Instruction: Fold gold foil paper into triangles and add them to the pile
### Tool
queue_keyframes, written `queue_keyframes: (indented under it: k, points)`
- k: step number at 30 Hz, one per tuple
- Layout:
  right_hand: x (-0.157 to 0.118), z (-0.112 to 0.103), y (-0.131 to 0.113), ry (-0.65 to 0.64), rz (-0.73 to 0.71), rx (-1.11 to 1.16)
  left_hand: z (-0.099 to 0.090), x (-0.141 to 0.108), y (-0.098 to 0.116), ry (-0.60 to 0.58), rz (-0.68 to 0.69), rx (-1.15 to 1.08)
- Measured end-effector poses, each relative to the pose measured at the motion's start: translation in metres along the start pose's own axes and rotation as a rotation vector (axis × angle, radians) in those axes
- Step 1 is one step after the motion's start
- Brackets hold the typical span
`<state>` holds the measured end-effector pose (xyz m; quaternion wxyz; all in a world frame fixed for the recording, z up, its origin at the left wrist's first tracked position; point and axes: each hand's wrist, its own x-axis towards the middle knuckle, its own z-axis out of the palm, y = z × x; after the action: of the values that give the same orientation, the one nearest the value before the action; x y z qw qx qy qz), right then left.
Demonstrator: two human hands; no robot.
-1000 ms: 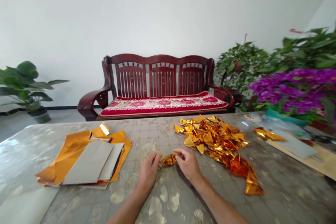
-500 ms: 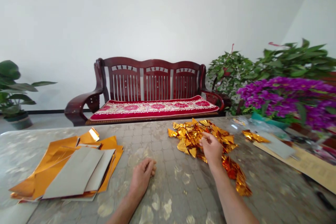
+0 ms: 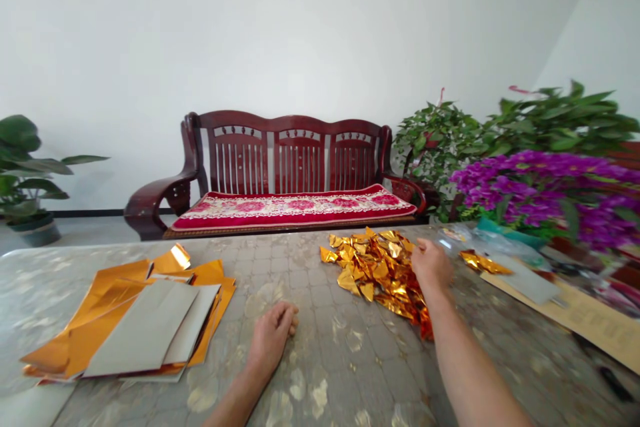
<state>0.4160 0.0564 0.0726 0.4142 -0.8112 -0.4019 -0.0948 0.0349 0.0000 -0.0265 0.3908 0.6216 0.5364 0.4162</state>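
Note:
My left hand (image 3: pixel 273 333) rests on the table, its fingers curled in a loose fist with nothing showing in them. To its left lies a stack of orange-gold foil paper (image 3: pixel 95 310), with grey-backed sheets (image 3: pixel 143 323) on top. My right hand (image 3: pixel 431 265) is at the right edge of a heap of folded gold foil pieces (image 3: pixel 373 263). Its fingers are curled together, and whatever they may hold is hidden. Redder foil (image 3: pixel 425 323) shows beside the right wrist, partly covered by the forearm.
The patterned table cover (image 3: pixel 330 360) spans the foreground. At right are a single gold foil piece (image 3: pixel 485 262), a tan cardboard sheet (image 3: pixel 590 313), clear plastic (image 3: pixel 515 247), a black object (image 3: pixel 615 383) and purple flowers (image 3: pixel 540 187). A wooden bench (image 3: pixel 295 147) stands behind the table.
My right hand has moved right and slightly back, from over the middle of the foil heap to its right edge. My left hand has stayed in place.

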Motion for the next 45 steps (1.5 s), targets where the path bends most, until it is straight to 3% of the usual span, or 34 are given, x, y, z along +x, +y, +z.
queue_keyframes:
  k: [4,6,11,14,18,22,24,28,30,34,45]
  points:
    - [-0.025,-0.002,-0.011,-0.036,-0.046,0.004,0.001,-0.001,0.0,0.012,0.002,-0.027]
    - [-0.047,0.002,-0.024,-0.08,-0.166,0.076,0.002,-0.001,-0.001,0.043,0.003,-0.05]
    - [-0.119,0.026,-0.06,-0.344,-0.45,0.238,-0.008,0.004,0.005,0.135,0.028,0.027]
    - [-0.156,0.043,-0.071,-0.473,-0.52,0.281,-0.032,0.014,0.017,0.216,0.076,0.105]
    - [-0.185,0.055,-0.072,-0.55,-0.528,0.31,-0.087,0.028,0.031,0.265,0.078,0.289]
    - [-0.193,0.055,-0.068,-0.598,-0.584,0.353,-0.15,0.025,0.028,0.226,0.017,0.834]
    - [-0.193,0.053,-0.068,-0.597,-0.575,0.357,-0.177,0.019,0.018,0.211,-0.094,1.078]
    - [-0.192,0.051,-0.068,-0.605,-0.555,0.348,-0.211,0.008,-0.009,0.164,-0.314,1.199]
    - [-0.192,0.052,-0.068,-0.608,-0.549,0.343,-0.219,0.006,-0.02,0.162,-0.386,1.176]
    - [-0.192,0.053,-0.066,-0.612,-0.547,0.337,-0.223,0.004,-0.03,0.188,-0.358,1.149]
    - [-0.191,0.051,-0.067,-0.624,-0.523,0.367,-0.225,-0.001,-0.026,0.238,-0.307,1.123]
